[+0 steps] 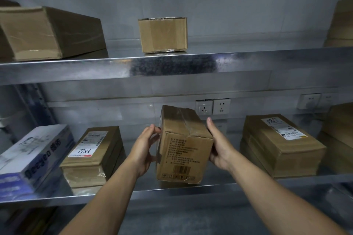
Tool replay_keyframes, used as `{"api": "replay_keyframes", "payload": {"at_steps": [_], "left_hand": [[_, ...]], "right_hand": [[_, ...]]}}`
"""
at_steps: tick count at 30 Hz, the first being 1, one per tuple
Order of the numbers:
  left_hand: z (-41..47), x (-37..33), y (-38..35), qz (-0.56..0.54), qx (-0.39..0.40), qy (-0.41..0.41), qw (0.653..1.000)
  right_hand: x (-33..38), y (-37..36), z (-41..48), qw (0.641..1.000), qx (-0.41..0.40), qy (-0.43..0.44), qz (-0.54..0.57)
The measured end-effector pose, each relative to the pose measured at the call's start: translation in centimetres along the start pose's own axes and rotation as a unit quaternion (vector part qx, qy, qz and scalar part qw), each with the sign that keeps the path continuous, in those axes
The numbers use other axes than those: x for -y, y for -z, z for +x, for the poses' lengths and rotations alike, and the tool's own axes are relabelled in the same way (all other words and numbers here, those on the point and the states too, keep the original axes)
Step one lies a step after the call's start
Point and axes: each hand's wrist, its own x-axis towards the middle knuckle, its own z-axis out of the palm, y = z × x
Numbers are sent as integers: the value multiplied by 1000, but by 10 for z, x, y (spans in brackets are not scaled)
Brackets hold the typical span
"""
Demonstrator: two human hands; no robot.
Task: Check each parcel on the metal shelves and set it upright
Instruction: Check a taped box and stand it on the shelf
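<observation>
Across the view I see two metal shelves: upper shelf (pixel 267 59), lower shelf (pixel 210 190). Upper, 10 o'clock: big carton (pixel 47 32), tilted. Lower, 8 o'clock: white-blue box (pixel 32 158), lying flat. Lower, 4 o'clock: stack of flat parcels (pixel 280 149), label up. Lower, 7 o'clock: flat parcel marked 7786 (pixel 91 154). Centre, 6 o'clock: printed parcel (pixel 183 150) over the lower shelf's front, leaning, barcode face toward me; can't tell if it touches the metal. Upper, 12 o'clock: small carton (pixel 162 34), standing square. My left hand (pixel 145 149) curls round the printed parcel's left edge; my right hand (pixel 219 147) presses flat on its right side, fingers straight. Behind it, wall sockets (pixel 213 107).
</observation>
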Motion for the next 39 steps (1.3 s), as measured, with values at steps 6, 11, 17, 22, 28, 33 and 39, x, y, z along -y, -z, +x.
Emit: {"api": "replay_keyframes", "payload": {"at_steps": [6, 11, 17, 22, 28, 33, 39], "left_hand": [[3, 1, 1, -43, -7, 15, 999], [-1, -1, -4, -122, -52, 28, 991], [12, 3, 9, -238, -111, 75, 962], [15, 3, 13, -202, -96, 86, 971], [16, 2, 9, -8, -49, 127, 991], [22, 7, 11, 12, -7, 162, 987], [22, 10, 1, 26, -26, 132, 991]], "right_hand": [[-2, 5, 0, 999, -24, -21, 28], [-1, 10, -2, 997, -21, -24, 76], [-9, 21, 5, 996, -26, -17, 87], [-19, 22, 11, 998, -19, -5, 57], [-22, 17, 16, 999, -43, -11, -26], [-23, 16, 18, 993, -44, -24, -104], [-23, 8, 20, 985, -71, 8, -154]]}}
